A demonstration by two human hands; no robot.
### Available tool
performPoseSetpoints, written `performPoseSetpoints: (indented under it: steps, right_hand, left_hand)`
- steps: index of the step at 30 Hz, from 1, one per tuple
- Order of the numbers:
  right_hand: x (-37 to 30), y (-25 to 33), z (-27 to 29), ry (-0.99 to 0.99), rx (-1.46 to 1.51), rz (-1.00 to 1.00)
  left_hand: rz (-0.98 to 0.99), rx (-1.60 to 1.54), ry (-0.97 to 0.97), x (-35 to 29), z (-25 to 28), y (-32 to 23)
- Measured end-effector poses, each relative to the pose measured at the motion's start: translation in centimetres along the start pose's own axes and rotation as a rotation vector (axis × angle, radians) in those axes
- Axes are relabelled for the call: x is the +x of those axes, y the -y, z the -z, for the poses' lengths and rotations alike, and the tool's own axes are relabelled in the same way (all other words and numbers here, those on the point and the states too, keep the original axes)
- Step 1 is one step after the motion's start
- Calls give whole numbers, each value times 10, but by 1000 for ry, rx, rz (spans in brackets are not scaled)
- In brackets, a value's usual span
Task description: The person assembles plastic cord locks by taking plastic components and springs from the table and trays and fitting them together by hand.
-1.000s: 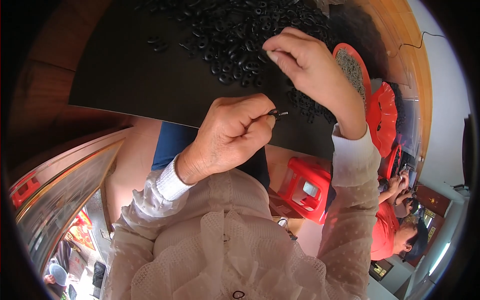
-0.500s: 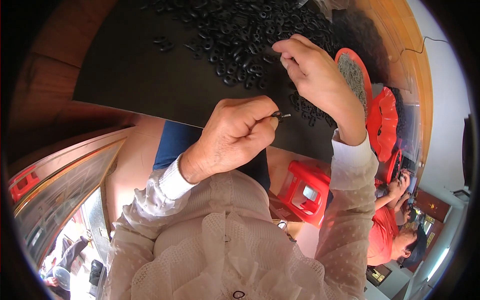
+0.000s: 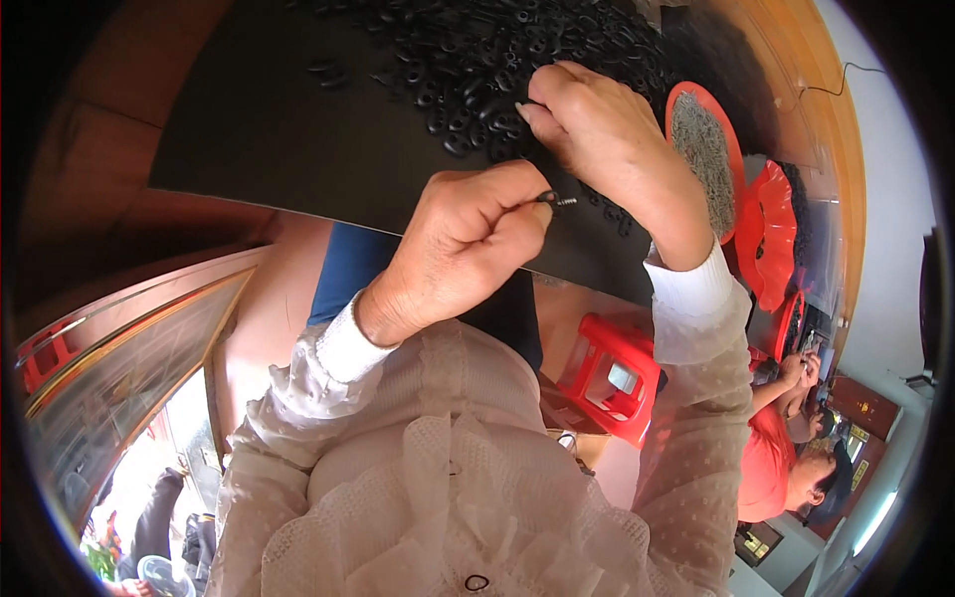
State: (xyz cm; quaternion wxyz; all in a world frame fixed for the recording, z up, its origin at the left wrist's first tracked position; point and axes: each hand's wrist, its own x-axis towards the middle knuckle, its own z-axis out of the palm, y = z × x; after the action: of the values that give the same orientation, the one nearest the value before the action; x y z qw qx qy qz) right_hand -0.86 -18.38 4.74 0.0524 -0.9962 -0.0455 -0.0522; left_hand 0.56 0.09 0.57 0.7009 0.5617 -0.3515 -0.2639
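Note:
My left hand (image 3: 453,249) is closed just above the table's near edge. Between its thumb and forefinger it pinches a small black plastic part (image 3: 545,198), and a metal screw (image 3: 567,202) sticks out of that toward the right. My right hand (image 3: 617,139) is at the near right side of a large heap of black plastic parts with holes (image 3: 468,85). Its fingers are bent and drawn together, pointing down and left; whatever they hold is hidden. A smaller group of black parts (image 3: 609,214) lies beneath my right wrist.
The dark tabletop (image 3: 279,129) spreads to the left. To the right stand a red tray (image 3: 737,164) of grey screws (image 3: 700,149) and a red wavy-edged dish (image 3: 774,234). A red stool (image 3: 647,408) is below the table. Another person in a red shirt (image 3: 764,463) works at far right.
My right hand has moved left and down to the heap, its fingers now bent lower. My left hand keeps the black part and screw in nearly the same place.

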Motion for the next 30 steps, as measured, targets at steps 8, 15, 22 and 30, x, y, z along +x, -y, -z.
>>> performPoseSetpoints:
  steps: [8, 15, 22, 30]
  right_hand:
    - [-50, 14, 37, 65, 1002, -451]
    - [-62, 18, 33, 95, 1178, -461]
    - [-62, 15, 39, 147, 1210, -495]
    - [-58, 20, 41, 130, 1018, -415]
  left_hand:
    - [151, -118, -23, 2, -2, -10]
    - [272, -129, 4, 8, -2, -14]
    - [280, -130, 24, 8, -3, -13]
    - [323, -99, 105, 10, 1, -15]
